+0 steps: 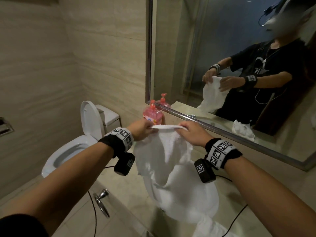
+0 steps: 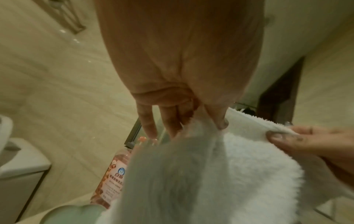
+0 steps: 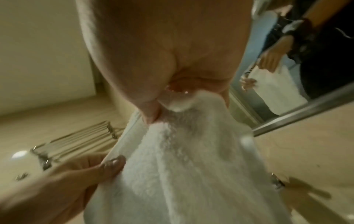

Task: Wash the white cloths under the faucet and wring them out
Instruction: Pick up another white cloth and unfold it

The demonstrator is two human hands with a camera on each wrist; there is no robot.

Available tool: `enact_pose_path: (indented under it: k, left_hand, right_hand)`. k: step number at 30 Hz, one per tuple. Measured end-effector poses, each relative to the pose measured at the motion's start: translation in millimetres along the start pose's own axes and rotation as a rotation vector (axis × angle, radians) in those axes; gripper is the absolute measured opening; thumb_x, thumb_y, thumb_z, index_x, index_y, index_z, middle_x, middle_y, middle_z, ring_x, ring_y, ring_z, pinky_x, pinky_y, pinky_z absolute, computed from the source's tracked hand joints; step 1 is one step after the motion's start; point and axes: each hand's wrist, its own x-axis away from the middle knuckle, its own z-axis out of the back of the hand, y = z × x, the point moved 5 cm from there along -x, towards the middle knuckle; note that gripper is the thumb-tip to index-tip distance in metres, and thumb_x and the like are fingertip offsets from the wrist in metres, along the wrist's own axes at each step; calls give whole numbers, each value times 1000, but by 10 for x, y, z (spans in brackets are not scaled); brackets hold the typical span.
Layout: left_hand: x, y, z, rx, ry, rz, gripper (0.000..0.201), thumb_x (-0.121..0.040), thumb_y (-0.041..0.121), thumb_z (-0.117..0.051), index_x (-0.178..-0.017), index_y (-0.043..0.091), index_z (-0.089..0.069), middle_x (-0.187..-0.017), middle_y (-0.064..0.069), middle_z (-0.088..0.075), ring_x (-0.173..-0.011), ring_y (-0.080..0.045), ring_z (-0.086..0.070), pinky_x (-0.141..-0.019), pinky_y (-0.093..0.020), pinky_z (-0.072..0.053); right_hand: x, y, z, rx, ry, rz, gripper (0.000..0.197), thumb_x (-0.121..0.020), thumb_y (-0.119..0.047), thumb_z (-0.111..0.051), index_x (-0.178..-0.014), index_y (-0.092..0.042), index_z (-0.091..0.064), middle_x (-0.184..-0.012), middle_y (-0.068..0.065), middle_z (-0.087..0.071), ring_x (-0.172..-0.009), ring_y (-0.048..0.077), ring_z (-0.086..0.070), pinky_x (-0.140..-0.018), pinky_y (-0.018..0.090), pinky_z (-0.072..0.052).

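Forearms filling the near field, wrists banded. Cloth (image 1: pixel 164 151) hanging spread above the basin (image 1: pixel 196 202), top hem stretched between both hands. Left hand (image 1: pixel 143 130) pinching one end of the hem, thumb against fingers; right hand (image 1: pixel 191 134) gripping the other end. Second cloth (image 1: pixel 243 130) lying crumpled on the counter (image 1: pixel 256 190) by the mirror. Faucet not visible; no water seen running. Judging: held cloth possibly being opened out; wringing and second cloth probably remaining.

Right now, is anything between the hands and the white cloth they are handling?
No. The left hand and right hand both pinch the top hem of the white terry cloth, which hangs over the white basin.
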Motion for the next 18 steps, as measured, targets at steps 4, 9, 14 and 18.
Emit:
enact_pose_path:
  k: [4, 9, 14, 18]
  left_hand:
    - [-8, -83, 0, 298, 50, 118, 36, -100, 37, -51, -95, 7, -70, -84, -9, -65, -79, -24, -57, -73, -34, -46]
    - [-56, 155, -160, 1078, 11, 408, 48, -97, 51, -51, -93, 7, -68, -87, -10, -73, -78, -27, -71, -71, -34, -58]
    - [-122, 504, -217, 1064, 111, 375, 32, -97, 39, -46, -85, 15, -63, -87, -6, -68, -78, -19, -66, -72, -37, -58]
    - [-134, 512, -234, 930, 85, 384, 36, -100, 33, -42, -101, 4, -63, -102, -20, -70, -87, -27, -67, -87, -45, -57]
  right_hand:
    - [4, 111, 10, -293, 180, -181, 22, -99, -31, -62, -91, -13, -71, -86, 12, -71, -77, 21, -62, -68, 38, -53]
    - [67, -160, -220, -470, 393, -245, 33, -100, -45, -55, -87, -16, -66, -82, 1, -69, -75, 17, -64, -64, 34, -53]
    - [11, -467, -384, -541, 415, -248, 46, -102, -56, -41, -92, -21, -68, -84, -3, -71, -83, 15, -70, -69, 31, -56]
    - [11, -415, -371, -488, 456, -295, 51, -104, -55, -38, -81, -18, -65, -76, 0, -70, -73, 18, -69, -60, 31, -55]
